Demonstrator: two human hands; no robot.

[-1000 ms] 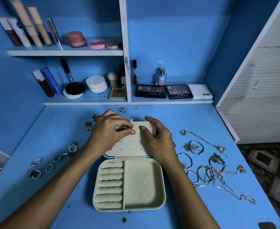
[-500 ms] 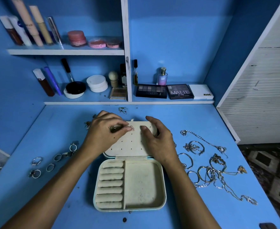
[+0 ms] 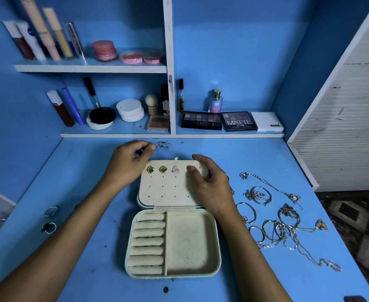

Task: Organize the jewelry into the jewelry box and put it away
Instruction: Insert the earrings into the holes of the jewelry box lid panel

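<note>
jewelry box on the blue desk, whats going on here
A person is sorting jewelry into an open jewelry box. Three stud earrings sit in the top row of the lid's holes. The right hand rests on the lid, steadying it. The left hand is off the lid's far left corner, fingers curled; whether it holds anything is unclear. The ring rolls and side tray hold nothing. Chains and bangles lie right of the box, rings left.

This looks like a dressing corner in a home. Blue shelves (image 3: 89, 68) at the back edge of a blue table (image 3: 92, 269) hold makeup: eyeshadow boxes (image 3: 201, 120), a little perfume bottle (image 3: 215, 102), tubes (image 3: 48, 33) and round pots (image 3: 104, 50).
</note>
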